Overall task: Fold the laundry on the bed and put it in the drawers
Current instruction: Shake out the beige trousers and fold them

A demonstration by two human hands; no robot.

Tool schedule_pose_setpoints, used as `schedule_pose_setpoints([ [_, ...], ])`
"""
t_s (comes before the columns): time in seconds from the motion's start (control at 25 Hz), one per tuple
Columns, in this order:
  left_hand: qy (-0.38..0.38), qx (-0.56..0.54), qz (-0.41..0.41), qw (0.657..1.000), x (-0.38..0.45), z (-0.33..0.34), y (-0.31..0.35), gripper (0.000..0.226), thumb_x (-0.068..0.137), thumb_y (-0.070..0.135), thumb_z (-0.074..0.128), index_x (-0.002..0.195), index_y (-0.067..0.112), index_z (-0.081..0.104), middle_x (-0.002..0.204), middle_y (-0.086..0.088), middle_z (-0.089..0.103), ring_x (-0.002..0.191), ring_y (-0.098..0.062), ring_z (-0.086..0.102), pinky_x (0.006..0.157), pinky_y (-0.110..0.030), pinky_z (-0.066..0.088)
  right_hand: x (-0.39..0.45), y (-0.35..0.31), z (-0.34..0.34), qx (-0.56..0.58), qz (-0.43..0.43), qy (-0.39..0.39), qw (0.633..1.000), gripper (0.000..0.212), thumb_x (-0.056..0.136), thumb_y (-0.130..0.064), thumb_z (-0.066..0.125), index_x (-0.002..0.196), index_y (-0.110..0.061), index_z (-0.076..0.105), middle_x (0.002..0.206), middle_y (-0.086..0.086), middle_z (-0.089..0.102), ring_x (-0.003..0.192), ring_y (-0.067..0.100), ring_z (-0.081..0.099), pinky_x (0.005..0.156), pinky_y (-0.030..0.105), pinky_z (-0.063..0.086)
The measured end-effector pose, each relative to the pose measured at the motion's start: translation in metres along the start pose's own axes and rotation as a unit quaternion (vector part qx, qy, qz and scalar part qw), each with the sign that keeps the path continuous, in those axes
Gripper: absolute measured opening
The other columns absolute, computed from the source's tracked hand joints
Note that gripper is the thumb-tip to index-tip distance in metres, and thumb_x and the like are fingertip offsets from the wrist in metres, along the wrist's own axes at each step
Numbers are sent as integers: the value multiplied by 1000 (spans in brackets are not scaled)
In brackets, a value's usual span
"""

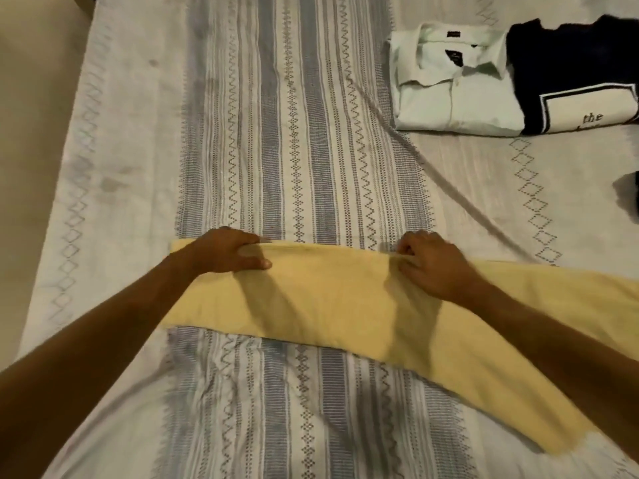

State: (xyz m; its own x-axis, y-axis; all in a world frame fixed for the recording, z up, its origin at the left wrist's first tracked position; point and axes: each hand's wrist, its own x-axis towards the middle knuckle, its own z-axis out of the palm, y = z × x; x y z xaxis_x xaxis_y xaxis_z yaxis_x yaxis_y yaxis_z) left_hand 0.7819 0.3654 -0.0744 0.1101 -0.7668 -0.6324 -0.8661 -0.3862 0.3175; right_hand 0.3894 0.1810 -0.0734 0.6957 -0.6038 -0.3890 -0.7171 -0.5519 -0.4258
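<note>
A long yellow garment [332, 299] lies folded lengthwise across the striped bedsheet [297, 140], running from the middle left towards the lower right. My left hand [228, 252] grips its far edge near the left end, fingers curled over the fold. My right hand [432, 261] pinches the same far edge further right. Both forearms reach in from the bottom corners.
A folded white collared shirt [453, 84] lies at the back right, with a folded dark navy top [574, 81] bearing a white print beside it. A dark item [627, 195] peeks in at the right edge. The bed's left edge meets a beige floor [31, 98].
</note>
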Motion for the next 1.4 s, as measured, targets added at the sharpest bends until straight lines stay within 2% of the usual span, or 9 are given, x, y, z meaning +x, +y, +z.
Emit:
schedule_pose_setpoints([
  [0.16, 14, -24, -127, 991, -57, -1, -101, 105, 54, 102, 50, 135, 37, 66, 135, 2, 68, 124, -26, 62, 100, -37, 47, 33, -105, 50, -45, -37, -65, 996, 58, 95, -67, 45, 134, -26, 53, 128, 0, 58, 120, 26, 54, 100, 50, 39],
  [0.32, 120, -367, -220, 896, -93, 19, -143, 52, 66, 71, 81, 94, 27, 81, 104, 2, 77, 110, -26, 69, 87, -32, 52, 79, -160, 65, 96, 6, -39, 995, 36, 99, -61, 52, 108, -29, 64, 108, -8, 65, 105, 20, 59, 101, 54, 42],
  [0.44, 136, -467, -214, 847, -101, 36, -135, 34, 85, 56, 76, 97, 25, 75, 99, 1, 76, 108, -26, 70, 80, -30, 54, 104, -183, 79, 66, -24, -49, 996, 15, 105, -32, 51, 100, -23, 62, 99, -3, 65, 99, 27, 62, 93, 56, 49],
  [0.56, 194, -450, -258, 832, -88, 56, -118, 58, 77, 59, 84, 108, 17, 61, 103, 0, 69, 97, -20, 68, 82, -39, 60, 108, -188, 99, -96, -10, 26, 995, 24, 107, -31, 45, 110, -14, 62, 108, 9, 66, 104, 34, 61, 86, 50, 51],
  [0.68, 140, -447, -288, 836, -77, 63, -100, 78, 67, 73, 83, 107, 10, 62, 97, -1, 69, 88, -18, 68, 63, -29, 53, 95, -201, 120, -173, 25, 138, 975, 38, 107, -32, 32, 114, -8, 61, 109, 14, 64, 102, 36, 59, 88, 52, 46],
  [0.8, 87, -401, -237, 881, -82, 60, -85, 59, 83, 71, 69, 105, 17, 67, 98, 3, 68, 91, -18, 65, 73, -30, 50, 64, -213, 136, -155, 42, 201, 966, 48, 108, -37, 33, 143, -8, 48, 142, 17, 51, 133, 36, 48, 116, 57, 29],
  [0.96, 134, -578, -171, 787, -112, 33, -53, 40, 92, 56, 68, 118, 25, 71, 111, 6, 76, 108, -20, 71, 87, -34, 57, -5, -197, 163, -100, 51, 188, 976, 69, 108, -49, 35, 164, -11, 21, 173, 12, 12, 161, 27, 6, 125, 63, 9],
  [1.24, 253, -677, -88, 685, -147, -43, 51, 40, 94, 41, 72, 126, 16, 70, 116, 0, 77, 107, -18, 74, 88, -38, 61, -102, -84, 137, -38, 264, 194, 944, 67, 108, -55, 13, 167, -24, 5, 175, 1, 4, 161, 23, 1, 125, 63, 5],
  [1.4, 272, -594, -136, 745, -153, -64, 54, 69, 75, 67, 81, 129, 25, 70, 122, -3, 75, 116, -31, 71, 97, -64, 54, -137, -18, 135, -106, 168, 99, 975, 70, 107, -58, 17, 166, -27, -5, 174, 3, -7, 161, 28, -4, 126, 61, 4],
])
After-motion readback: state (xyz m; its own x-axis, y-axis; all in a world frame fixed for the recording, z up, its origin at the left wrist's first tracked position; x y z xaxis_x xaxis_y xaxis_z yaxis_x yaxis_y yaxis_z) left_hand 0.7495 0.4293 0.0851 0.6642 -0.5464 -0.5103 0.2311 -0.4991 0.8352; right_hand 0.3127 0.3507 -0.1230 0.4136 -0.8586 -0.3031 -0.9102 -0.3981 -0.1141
